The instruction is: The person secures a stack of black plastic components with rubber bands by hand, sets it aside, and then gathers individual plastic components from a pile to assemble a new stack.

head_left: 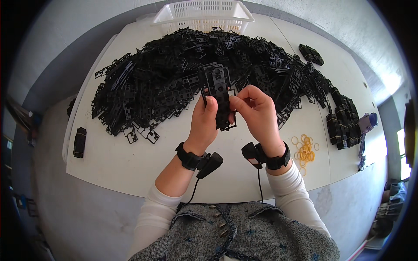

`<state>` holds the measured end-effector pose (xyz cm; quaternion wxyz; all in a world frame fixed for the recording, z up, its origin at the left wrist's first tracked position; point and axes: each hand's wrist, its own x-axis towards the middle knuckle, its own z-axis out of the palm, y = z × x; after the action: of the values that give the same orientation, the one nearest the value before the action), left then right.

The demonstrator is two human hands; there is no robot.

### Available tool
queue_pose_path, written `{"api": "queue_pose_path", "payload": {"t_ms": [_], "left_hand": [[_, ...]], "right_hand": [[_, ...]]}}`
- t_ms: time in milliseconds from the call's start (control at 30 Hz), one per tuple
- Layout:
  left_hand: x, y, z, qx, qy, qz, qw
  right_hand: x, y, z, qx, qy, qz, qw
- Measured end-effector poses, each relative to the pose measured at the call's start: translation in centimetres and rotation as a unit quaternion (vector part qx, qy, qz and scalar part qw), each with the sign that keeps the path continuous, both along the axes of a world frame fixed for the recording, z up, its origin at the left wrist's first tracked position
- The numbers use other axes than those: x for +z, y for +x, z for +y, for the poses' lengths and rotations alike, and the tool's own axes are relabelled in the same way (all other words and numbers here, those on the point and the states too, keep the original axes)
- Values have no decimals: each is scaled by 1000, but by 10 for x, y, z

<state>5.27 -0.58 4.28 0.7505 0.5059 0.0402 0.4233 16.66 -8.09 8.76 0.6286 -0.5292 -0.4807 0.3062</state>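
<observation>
Above the table's middle, my left hand [203,119] is closed round a stack of flat black plastic frames [217,82], its thumb lying along the near side. The stack stands tilted up, and its cut-outs show toward me. My right hand [257,108] is at the stack's right edge, thumb and forefinger pinched together at a frame's rim there. Whether a separate frame lies between those fingertips is hidden. Behind both hands spreads a large heap of loose black plastic frames [152,87].
A white plastic basket [204,13] stands behind the heap. Yellow rubber bands [306,150] lie right of my right forearm. Banded black bundles [344,122] are grouped at the right, beside a purple-grey strapped object [368,122]. Single bundles lie far right [311,54] and left [79,142].
</observation>
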Motion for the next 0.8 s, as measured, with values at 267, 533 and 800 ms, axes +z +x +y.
{"api": "queue_pose_path", "payload": {"t_ms": [267, 533, 800], "left_hand": [[-4, 2, 0, 22, 18, 3, 1000], [-3, 3, -2, 29, 32, 11, 999], [-4, 1, -1, 10, 7, 0, 1000]], "right_hand": [[-1, 2, 0, -2, -12, -3, 1000], [-2, 4, -1, -5, -14, -21, 1000], [-3, 5, 0, 2, -12, -34, 999]]}}
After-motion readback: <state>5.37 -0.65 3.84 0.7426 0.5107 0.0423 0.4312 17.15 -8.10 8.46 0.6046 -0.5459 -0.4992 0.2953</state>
